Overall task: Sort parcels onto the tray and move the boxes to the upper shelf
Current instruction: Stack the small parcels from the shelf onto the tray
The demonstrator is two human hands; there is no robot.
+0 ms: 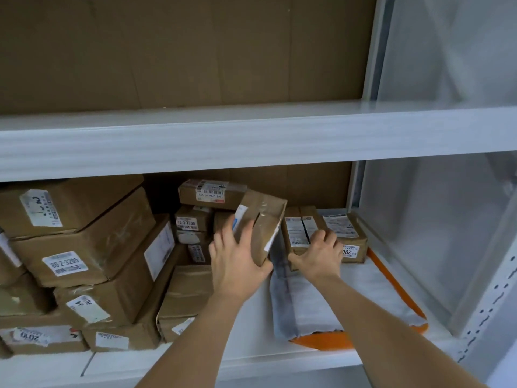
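On the lower shelf [251, 357], left hand [233, 264] grips a tilted box [261, 219]; right hand [319, 254] grasps another box [296, 229].

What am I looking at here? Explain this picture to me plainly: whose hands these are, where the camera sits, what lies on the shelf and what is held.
There is no machine here. A person wears a camera on the head, so the single picture looks forward and down along both bare arms into a white shelving unit.

The left hand has its grip on a small cardboard box, tilted and lifted off the shelf. The right hand grips the near end of a taped brown parcel that lies flat on the lower shelf, beside a labelled box.

In front of them lies a grey mailer bag on top of an orange one. To the left stands a pile of labelled cardboard boxes. The upper shelf shows nothing on it from this angle.
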